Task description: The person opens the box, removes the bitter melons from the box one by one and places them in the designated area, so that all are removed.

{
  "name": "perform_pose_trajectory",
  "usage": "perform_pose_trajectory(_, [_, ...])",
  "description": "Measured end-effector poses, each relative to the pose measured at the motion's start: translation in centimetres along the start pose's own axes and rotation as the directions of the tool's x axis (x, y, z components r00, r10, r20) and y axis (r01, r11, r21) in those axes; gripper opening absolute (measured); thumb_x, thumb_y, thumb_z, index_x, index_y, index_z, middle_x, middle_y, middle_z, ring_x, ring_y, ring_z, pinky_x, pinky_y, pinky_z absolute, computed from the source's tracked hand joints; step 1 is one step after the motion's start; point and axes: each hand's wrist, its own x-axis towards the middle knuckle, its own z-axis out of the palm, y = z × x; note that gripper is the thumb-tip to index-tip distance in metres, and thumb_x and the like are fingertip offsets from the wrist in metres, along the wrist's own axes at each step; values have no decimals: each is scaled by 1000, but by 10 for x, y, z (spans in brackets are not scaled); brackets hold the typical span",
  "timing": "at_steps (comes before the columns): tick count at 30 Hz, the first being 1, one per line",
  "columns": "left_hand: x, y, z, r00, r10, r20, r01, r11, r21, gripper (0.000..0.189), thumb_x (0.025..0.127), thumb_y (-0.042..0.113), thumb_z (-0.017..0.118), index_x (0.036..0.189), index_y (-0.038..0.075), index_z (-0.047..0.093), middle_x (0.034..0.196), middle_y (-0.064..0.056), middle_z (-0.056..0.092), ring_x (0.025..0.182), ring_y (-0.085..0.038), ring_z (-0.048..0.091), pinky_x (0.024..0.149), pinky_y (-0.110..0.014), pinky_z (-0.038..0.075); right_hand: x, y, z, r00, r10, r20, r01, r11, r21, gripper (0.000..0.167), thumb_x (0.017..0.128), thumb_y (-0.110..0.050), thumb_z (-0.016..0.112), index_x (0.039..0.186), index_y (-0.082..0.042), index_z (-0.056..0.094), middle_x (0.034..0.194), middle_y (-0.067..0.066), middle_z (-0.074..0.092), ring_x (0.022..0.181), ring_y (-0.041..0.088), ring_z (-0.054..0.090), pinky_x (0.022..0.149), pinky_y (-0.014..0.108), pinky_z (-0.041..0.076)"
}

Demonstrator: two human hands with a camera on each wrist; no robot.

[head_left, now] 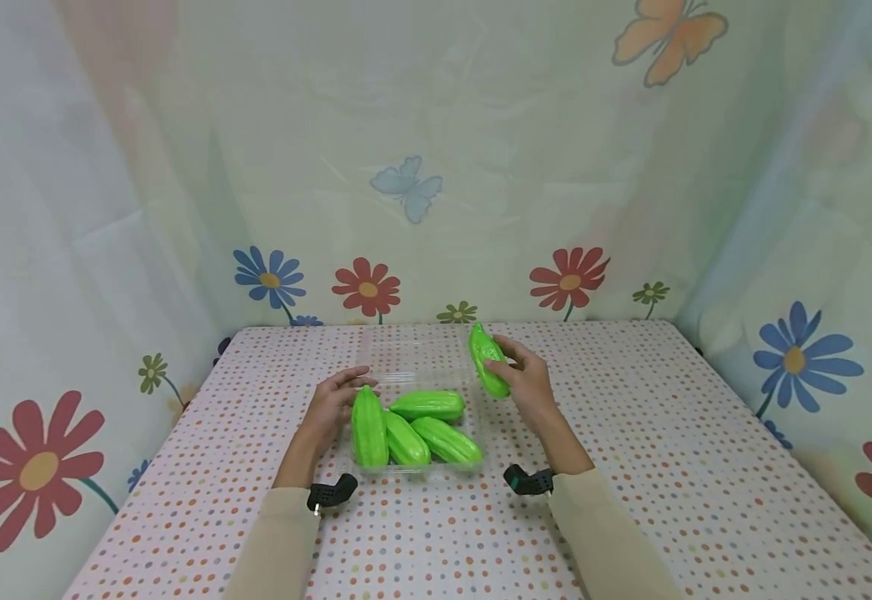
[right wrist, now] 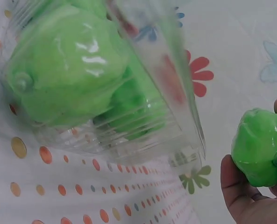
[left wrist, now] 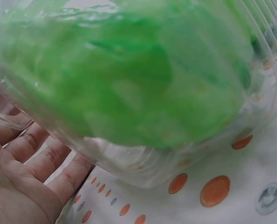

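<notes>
1. We see a clear plastic container on the dotted surface; what looks like its open lid extends from its far side.
2. Our right hand holds a green gourd between thumb and fingers, raised beyond the container's far right corner.
3. Our left hand is at the container's left wall, its fingers mostly straight and loosely spread; in the left wrist view they reach up to the clear plastic and seem to touch it.
4. Inside the container we count four more gourds: one lengthwise along its left side, one slanting just beside that, one crosswise toward its far side, and one slanting toward its near right corner.
5. We wear black wrist devices, one left of the container's near edge, the other right of it.
6. A flowered curtain hangs behind the container.
</notes>
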Motion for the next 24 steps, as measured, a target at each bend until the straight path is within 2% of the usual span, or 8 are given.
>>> perform_pose_trajectory(7, [0,1,1,1000,-1,3,1,1000,6,54,95,-3,47,149,1,47,136,-21,59,124,-39,60,80,-30,61,5,5,-6,999,4,-41,-4,1000,-10,57,97,-21,70,150,-12,50,147,11,52,117,27,54,79,21,54])
perform_pose_trajectory(16, [1,0,1,1000,12,3,-12,1000,9,53,96,-4,46,149,0,46,138,-26,56,121,-38,62,76,-29,61,9,8,-10,997,35,-65,-37,999,-29,58,97,-19,69,151,-12,49,148,11,51,117,26,53,79,20,53])
perform_pose_trajectory(24, [-1,0,0,1000,15,12,-15,1000,6,52,98,-4,46,149,1,46,138,-25,57,126,-42,58,78,-28,61,11,13,-12,994,46,-95,-51,998,-42,57,98,-18,68,151,-12,49,147,12,51,117,27,53,77,18,53])
